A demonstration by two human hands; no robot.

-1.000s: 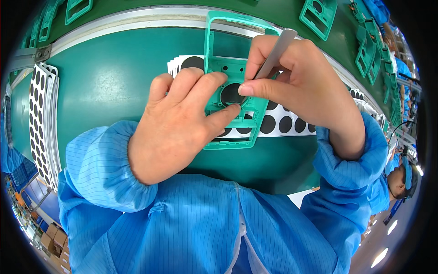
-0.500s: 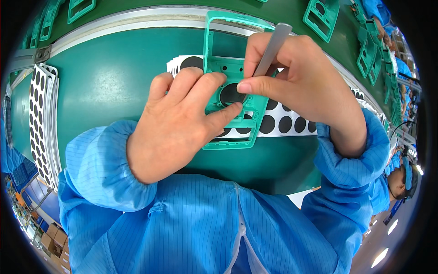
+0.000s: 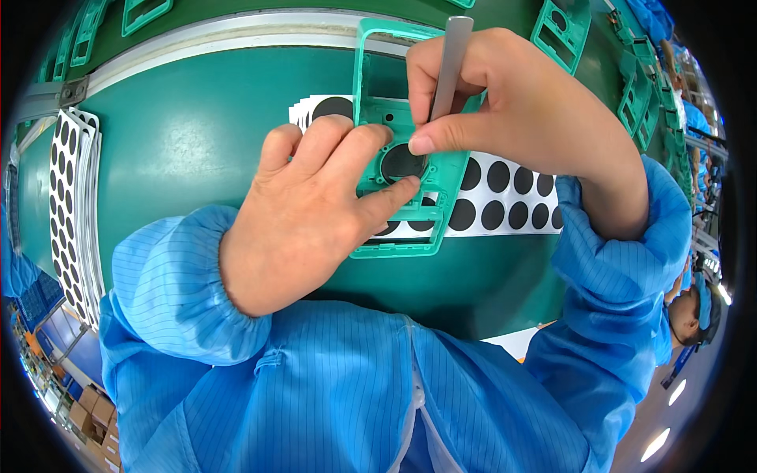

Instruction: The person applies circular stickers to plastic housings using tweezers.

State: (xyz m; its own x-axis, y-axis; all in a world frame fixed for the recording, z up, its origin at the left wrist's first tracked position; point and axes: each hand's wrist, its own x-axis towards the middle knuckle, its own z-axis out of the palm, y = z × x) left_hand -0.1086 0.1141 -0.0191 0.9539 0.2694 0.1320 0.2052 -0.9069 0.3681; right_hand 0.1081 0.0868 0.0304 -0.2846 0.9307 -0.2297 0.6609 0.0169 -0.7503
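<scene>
A green plastic housing [image 3: 448, 169] with an open rectangular frame at its far end lies in front of me. In its round recess sits a black disc [image 3: 400, 162]. My left hand [image 3: 303, 213] grips the housing's left side, with the thumb tip at the disc's lower edge and the fingers over the far left edge. My right hand [image 3: 505, 102] pinches metal tweezers [image 3: 452, 67] between thumb and fingers. They stand steeply, with the lower ends hidden behind my thumb at the disc's upper right edge. Beneath the housing lies a white sheet of round black stickers [image 3: 494, 214].
Another stack of black-dotted sheets [image 3: 75, 213] stands at the left of the green work surface [image 3: 181, 134]. Beyond a metal rail [image 3: 236, 39], more green housings [image 3: 561, 31] lie on a green belt. Other people in blue are along the right side.
My right hand has moved up and slightly left, and the tweezers stand more upright. More of the sticker sheet shows at the right. My left hand and the housing look unmoved.
</scene>
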